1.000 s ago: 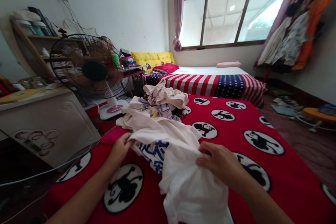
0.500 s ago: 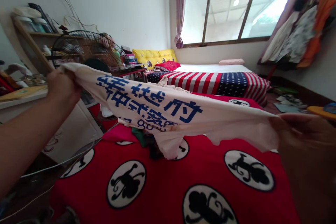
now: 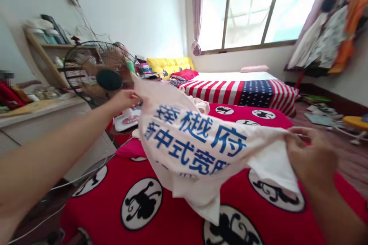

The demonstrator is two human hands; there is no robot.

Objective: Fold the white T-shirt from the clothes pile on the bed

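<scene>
"What do the hands have?"

"A cream cotton T-shirt (image 3: 192, 141), held up in loose, creased folds above a red blanket (image 3: 178, 226)."

"How are they holding it?"

"The left hand (image 3: 125, 99), on an outstretched arm, pinches an upper corner. The right hand (image 3: 312, 157) pinches the opposite edge between curled fingers."

"Can you read the blue characters (image 3: 195, 138)?"

"Not reliably. The lower rows disappear into the creases."

"Does the shirt touch the blanket?"

"I can't tell; its lowest fold hangs over a monkey circle (image 3: 231, 231). The left hand also overlaps the view of a caged electric fan (image 3: 109, 79), hiding part of it."
</scene>
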